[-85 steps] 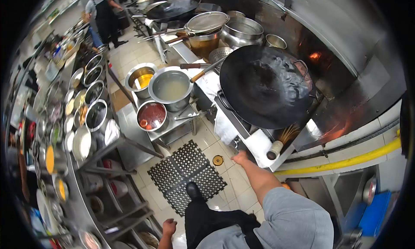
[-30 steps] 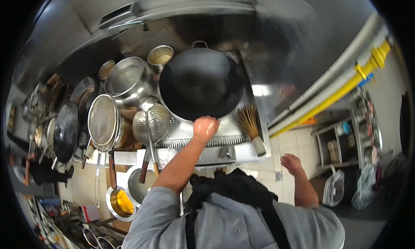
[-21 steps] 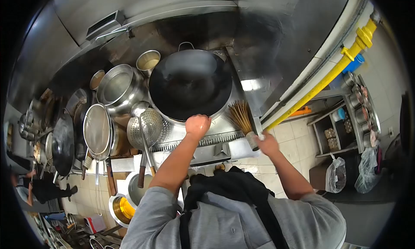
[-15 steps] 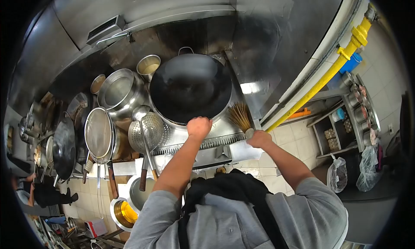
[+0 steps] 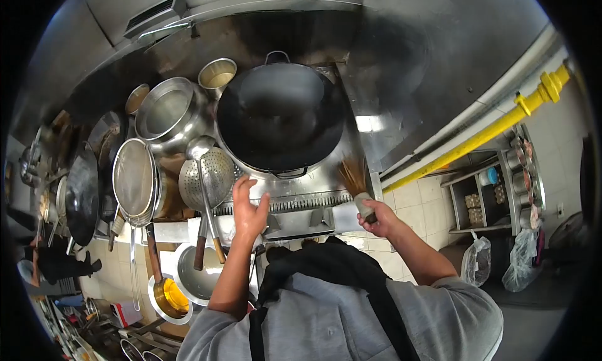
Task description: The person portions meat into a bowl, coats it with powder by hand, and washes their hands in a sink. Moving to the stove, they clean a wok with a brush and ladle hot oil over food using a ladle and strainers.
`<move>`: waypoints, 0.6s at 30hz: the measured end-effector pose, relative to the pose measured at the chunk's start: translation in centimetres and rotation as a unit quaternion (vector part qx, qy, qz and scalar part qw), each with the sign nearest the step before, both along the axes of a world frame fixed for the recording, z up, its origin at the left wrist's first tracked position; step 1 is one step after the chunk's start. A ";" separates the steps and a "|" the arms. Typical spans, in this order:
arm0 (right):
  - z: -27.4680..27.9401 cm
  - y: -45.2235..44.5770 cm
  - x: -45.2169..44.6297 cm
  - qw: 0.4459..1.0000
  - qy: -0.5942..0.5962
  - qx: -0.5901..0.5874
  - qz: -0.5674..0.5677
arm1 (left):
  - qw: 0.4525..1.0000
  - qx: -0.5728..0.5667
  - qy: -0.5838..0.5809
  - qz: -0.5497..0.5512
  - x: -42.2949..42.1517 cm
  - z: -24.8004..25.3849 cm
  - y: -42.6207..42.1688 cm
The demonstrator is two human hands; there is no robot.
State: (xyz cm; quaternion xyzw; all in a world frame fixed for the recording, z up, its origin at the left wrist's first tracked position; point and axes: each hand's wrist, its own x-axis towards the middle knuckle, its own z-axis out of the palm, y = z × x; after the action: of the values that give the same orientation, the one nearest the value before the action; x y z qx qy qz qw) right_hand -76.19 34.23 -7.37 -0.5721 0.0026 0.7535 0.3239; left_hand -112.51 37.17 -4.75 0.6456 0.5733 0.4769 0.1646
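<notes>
A large black wok (image 5: 281, 119) sits on the steel stove (image 5: 326, 179), with a wire handle at its front and another at its back. My left hand (image 5: 249, 209) is open, fingers apart and touching nothing, just below the wok's front left side. The perforated ladle (image 5: 213, 179) lies close to its left, beside a solid ladle (image 5: 199, 149). To the right of the wok, my right hand (image 5: 381, 219) is wrapped round the pale handle of a bamboo brush (image 5: 356, 179), whose bristles point up and away, slightly blurred.
Left of the wok stand a steel pot (image 5: 164, 113), a small pot (image 5: 217, 76) and a mesh strainer (image 5: 133, 180). Below are a pot of yellow liquid (image 5: 170, 298) and a grey pot (image 5: 195, 273). A yellow pipe (image 5: 489, 132) runs at right. Another person (image 5: 66, 264) stands far left.
My left hand has let go of the wok's front handle, moved left and down, and opened. My right hand still holds the brush, its handle now more visible.
</notes>
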 end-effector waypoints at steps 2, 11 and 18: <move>5.4 -0.6 -1.2 0.992 0.022 0.125 -0.014 | 0.999 -0.038 0.000 0.003 -2.8 0.3 -1.6; 17.6 26.5 -6.8 0.398 -0.678 0.617 -0.025 | 0.982 -0.159 -0.097 0.021 -5.4 0.6 -5.7; 0.6 26.2 -17.2 0.778 -0.399 0.357 0.328 | 0.950 -0.252 -0.176 0.054 -6.5 -0.6 -12.1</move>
State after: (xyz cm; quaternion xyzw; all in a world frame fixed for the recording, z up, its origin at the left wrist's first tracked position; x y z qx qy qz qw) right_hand -93.41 60.40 -6.73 -0.6312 -0.5836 0.4655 0.2104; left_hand -119.06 25.06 -5.34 0.4575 0.6704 0.4312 0.3941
